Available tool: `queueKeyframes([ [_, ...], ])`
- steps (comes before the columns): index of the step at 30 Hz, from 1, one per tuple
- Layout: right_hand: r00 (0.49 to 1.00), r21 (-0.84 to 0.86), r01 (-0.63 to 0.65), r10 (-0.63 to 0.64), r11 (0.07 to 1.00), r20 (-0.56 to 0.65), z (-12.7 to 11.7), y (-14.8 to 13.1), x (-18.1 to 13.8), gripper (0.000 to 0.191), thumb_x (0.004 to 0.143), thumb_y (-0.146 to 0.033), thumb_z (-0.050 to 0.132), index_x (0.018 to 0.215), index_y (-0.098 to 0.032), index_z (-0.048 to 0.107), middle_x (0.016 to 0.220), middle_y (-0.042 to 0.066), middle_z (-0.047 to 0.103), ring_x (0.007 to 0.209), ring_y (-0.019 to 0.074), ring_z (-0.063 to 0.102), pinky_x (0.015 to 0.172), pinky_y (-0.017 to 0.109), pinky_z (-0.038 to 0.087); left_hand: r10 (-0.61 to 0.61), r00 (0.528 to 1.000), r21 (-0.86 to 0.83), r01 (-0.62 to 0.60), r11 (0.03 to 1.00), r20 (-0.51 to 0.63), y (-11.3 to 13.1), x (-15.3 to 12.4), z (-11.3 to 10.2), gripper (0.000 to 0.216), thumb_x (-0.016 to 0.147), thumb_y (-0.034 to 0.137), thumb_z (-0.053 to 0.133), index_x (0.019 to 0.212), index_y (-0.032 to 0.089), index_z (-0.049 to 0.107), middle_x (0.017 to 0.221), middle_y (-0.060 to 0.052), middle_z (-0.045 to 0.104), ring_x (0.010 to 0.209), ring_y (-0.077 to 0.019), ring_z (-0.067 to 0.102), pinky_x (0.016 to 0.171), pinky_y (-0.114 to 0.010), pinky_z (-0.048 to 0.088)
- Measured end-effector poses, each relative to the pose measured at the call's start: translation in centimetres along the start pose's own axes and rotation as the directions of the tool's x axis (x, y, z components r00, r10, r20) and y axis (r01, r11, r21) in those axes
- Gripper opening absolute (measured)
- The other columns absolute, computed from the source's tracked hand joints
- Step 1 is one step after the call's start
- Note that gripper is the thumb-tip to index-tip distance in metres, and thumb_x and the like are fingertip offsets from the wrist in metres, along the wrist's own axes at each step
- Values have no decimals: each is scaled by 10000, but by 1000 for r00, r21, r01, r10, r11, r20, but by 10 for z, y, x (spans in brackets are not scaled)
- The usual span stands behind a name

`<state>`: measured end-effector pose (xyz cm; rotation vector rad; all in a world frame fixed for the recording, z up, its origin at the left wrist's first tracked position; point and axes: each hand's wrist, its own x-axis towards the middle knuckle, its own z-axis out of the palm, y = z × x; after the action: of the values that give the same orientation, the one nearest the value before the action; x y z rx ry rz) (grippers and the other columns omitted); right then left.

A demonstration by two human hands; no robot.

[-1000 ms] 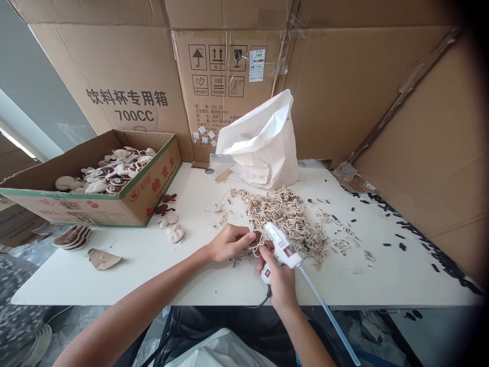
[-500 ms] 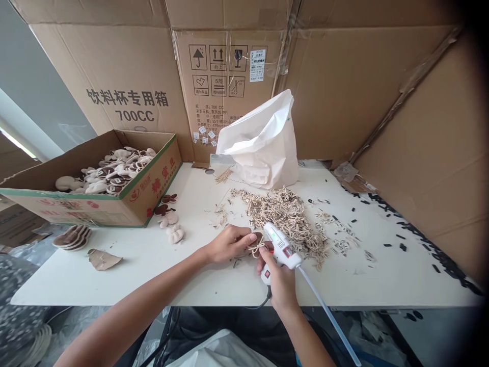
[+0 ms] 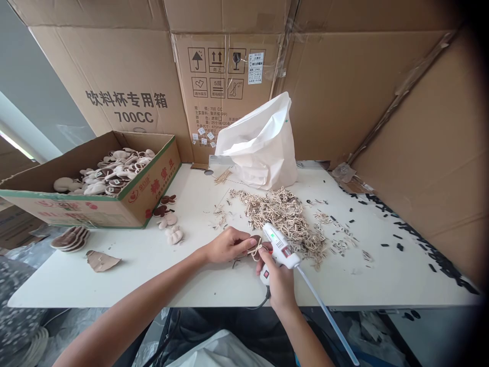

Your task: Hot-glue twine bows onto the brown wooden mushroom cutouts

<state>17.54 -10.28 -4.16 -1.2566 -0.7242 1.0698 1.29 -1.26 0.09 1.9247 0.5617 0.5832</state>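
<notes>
My left hand (image 3: 226,245) rests on the table, its thumb and fingers closed on a small dark brown fabric piece (image 3: 257,238). Across that piece lies a cream cord bow (image 3: 254,249), touched by both thumbs. My right hand (image 3: 281,285) is wrapped round a white hot glue gun (image 3: 281,242) with a lit green lamp. A long clear glue stick (image 3: 328,316) juts out of its back end toward me. Beyond the gun spreads a heap of small cream cord pieces (image 3: 277,206). How the right fingers meet the bow is partly hidden.
At the left, a cardboard box (image 3: 133,206) holds many cream and brown plush pieces. Beside it lie loose plush pieces (image 3: 174,234), stacked fabric pieces (image 3: 71,239) and a cardboard scrap (image 3: 102,260). A white bag (image 3: 263,153) stands behind the heap; black bits (image 3: 431,244) litter the right edge.
Both hands keep nearly the same place and grip, with the thumbs still at the bow. The whole view has shifted very slightly.
</notes>
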Motion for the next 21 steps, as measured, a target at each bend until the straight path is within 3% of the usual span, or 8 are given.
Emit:
queueKeyframes([
  [5, 1000, 7, 3, -3, 1000, 24, -1, 0, 0, 377, 828, -515, 833, 978, -201, 688, 559, -26, 613, 473, 132, 526, 451, 224, 395, 10, 1000, -11, -10, 1000, -25, -4, -1, 1, 609, 1055, 619, 396, 786, 132, 644, 659, -10, 548, 587, -105, 462, 570, -231, 371],
  [10, 1000, 14, 12, -12, 1000, 18, -2, 2, 0, 385, 825, -519, 832, 977, -198, 683, 555, -27, 608, 475, 138, 531, 451, 229, 400, -63, 995, -37, 60, 998, -77, -6, -3, 2, 772, 1077, 638, 172, 742, 125, 640, 677, -41, 581, 612, -120, 492, 618, -246, 418],
  [16, 1000, 14, 4, -5, 1000, 14, -1, 3, 1, 376, 816, -513, 839, 963, -202, 688, 572, -31, 613, 471, 135, 532, 449, 231, 404, 0, 1000, 57, 1, 998, -15, -2, -2, 1, 591, 1059, 598, 413, 782, 131, 645, 648, -7, 568, 573, -97, 451, 579, -224, 361],
  [21, 1000, 9, 1, -1, 1000, 16, -2, 3, 1, 373, 814, -511, 836, 971, -203, 695, 564, -31, 611, 474, 135, 535, 444, 225, 395, 37, 999, 85, -36, 996, -8, -4, 0, 2, 583, 1056, 600, 421, 797, 134, 659, 609, 2, 539, 555, -95, 438, 565, -223, 355],
])
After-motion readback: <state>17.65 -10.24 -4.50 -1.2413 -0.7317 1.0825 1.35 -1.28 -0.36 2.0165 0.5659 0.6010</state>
